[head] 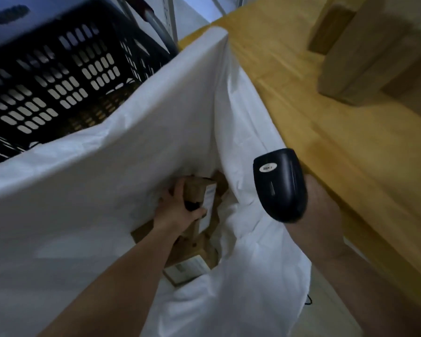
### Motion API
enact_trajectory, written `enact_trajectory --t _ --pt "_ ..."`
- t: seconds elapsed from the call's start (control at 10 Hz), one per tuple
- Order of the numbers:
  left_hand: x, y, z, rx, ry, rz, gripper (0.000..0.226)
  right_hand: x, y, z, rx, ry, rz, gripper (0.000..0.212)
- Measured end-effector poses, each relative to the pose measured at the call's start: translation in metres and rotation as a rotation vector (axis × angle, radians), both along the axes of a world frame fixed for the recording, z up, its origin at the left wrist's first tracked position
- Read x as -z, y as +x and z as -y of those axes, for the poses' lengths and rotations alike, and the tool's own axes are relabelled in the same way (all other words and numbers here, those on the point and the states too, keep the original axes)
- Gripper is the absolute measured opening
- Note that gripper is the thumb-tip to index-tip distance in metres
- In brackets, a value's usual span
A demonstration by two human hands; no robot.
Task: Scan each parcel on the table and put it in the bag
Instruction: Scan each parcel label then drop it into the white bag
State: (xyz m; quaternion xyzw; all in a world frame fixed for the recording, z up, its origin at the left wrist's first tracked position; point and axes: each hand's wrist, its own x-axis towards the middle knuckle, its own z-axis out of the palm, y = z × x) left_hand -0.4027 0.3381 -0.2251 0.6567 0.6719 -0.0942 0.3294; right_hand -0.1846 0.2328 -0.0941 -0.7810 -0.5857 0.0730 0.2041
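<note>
- Evidently this is the drop-off step: the left hand [178, 212] reaches deep into the white bag [107, 178], fingers curled round a brown parcel [195, 190], likely to set it down rather than let it fall.
- That parcel sits low in the bag's mouth, its white label facing up, on top of other boxes [192, 261] already inside.
- The right hand [323, 215] grips the scanner [281, 186] and holds it beside the bag, at the edge of the wooden surface [301, 105], probably kept ready for the next scan.
- More cardboard parcels [365, 57] wait on the surface, well apart from the bag, so the task looks unfinished.
- A black slotted basket [58, 76] stands just behind the bag.
</note>
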Motion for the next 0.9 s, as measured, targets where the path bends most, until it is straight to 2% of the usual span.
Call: enact_trajectory --t 0.1,0.2,0.3,0.4,0.6,0.8,0.9 --pt "-0.001 0.022 -0.002 -0.155 0.015 0.126 0.112 -0.007 -0.001 0.001 -0.041 0.023 0.142 0.062" --pt "0.008 0.040 -0.005 -0.123 -0.008 0.311 0.115 -0.005 0.001 -0.001 0.006 0.063 0.164 0.044" --pt "0.010 0.041 -0.005 0.007 -0.052 0.303 0.107 -0.003 -0.001 -0.001 0.002 0.074 0.168 0.037" --pt "0.000 0.030 -0.006 0.065 -0.011 0.181 0.092 0.002 -0.001 0.002 0.038 0.057 0.095 0.034" --pt "-0.049 0.015 0.004 0.202 0.170 0.048 0.067 0.000 -0.003 0.002 0.083 -0.123 0.016 0.027" --pt "-0.124 0.022 0.021 0.223 0.224 0.176 0.057 -0.029 -0.002 0.011 0.122 -0.220 -0.138 0.036" --pt "-0.158 0.033 0.034 0.267 0.272 0.243 0.056 -0.053 0.008 0.023 0.224 -0.252 -0.164 0.040"
